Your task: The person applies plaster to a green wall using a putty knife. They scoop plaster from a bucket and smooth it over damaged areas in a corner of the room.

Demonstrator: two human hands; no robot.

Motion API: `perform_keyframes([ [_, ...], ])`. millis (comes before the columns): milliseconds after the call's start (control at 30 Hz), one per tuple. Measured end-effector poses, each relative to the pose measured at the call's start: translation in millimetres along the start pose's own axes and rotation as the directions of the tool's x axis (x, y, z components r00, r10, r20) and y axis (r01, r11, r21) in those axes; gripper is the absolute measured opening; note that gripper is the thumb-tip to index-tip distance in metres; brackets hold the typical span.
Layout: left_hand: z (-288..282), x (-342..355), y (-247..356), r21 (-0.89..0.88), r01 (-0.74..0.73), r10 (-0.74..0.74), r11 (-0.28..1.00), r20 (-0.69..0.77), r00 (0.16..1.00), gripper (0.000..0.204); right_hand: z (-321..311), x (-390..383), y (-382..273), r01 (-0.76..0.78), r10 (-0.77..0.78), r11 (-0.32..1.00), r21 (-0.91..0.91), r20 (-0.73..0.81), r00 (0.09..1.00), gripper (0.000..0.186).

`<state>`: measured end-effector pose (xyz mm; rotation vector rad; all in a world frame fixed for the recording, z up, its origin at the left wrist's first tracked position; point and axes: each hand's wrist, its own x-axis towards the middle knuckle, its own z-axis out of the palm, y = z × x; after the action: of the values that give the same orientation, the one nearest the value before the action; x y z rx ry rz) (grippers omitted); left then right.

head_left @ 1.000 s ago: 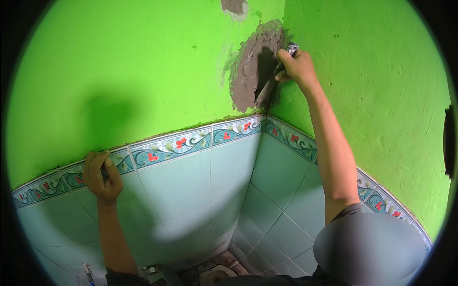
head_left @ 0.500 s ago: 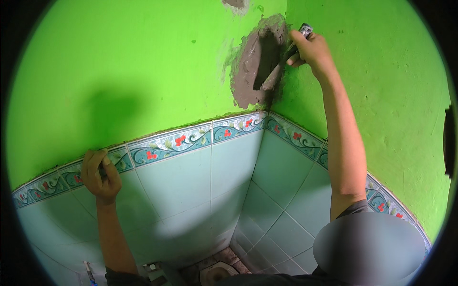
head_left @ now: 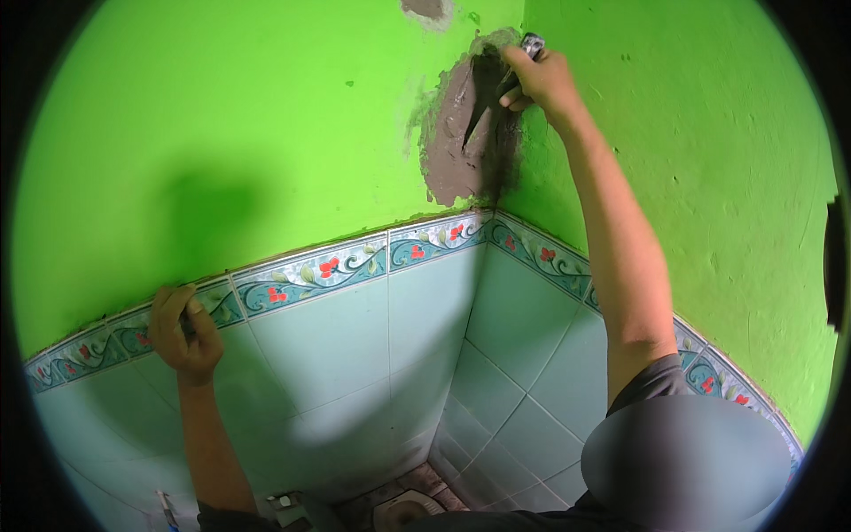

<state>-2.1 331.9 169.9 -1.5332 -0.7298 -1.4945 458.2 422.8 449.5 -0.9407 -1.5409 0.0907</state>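
One o'clock: right hand firmly grips a silver-ended dark trowel over rough grey-brown plaster; eight o'clock: left hand half-curled, contents unclear.

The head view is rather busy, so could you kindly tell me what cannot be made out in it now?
All in the head view:
Tool handle: mostly hidden by the right hand.
Left hand: curled, hiding whether it holds anything.
Upper grey patch: cut off by the top edge.
Oval area at lower right: blurred, so what lies there is unclear.
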Motion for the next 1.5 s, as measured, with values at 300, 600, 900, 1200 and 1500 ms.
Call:
perform_keyframes([
  [300, 9.3, 19.9, 13.0, 0.002, -0.109, 0.109, 0.994, -0.114, 0.987, 0.012, -20.9, -12.2, -10.0, -0.056, 0.086, 0.958, -0.282, 0.097, 0.992, 0.043],
  [600, 1.8, 4.0, 3.6, -0.062, 0.011, -0.012, 0.998, -0.007, 1.0, 0.014, 2.2, -7.7, 13.6, -0.039, 0.061, 0.981, -0.189, 0.113, 0.992, 0.039],
  [900, 7.4, 6.5, 8.7, -0.087, 0.026, -0.03, 0.996, -0.051, 0.998, 0.014, -20.1, 5.2, -8.8, 0.04, -0.031, 0.99, -0.133, 0.066, 0.997, 0.042],
  [1200, 5.0, 20.1, 12.3, -0.007, -0.099, 0.099, 0.995, -0.044, 0.994, 0.012, 1.2, 9.1, -9.0, 0.027, -0.012, 0.977, -0.21, 0.07, 0.997, 0.042],
  [1500, 10.5, 14.3, 12.1, -0.054, -0.037, 0.032, 0.998, -0.084, 0.996, 0.012, -14.8, 47.3, -13.7, 0.092, -0.094, 0.986, -0.141, -0.011, 0.996, 0.041],
])
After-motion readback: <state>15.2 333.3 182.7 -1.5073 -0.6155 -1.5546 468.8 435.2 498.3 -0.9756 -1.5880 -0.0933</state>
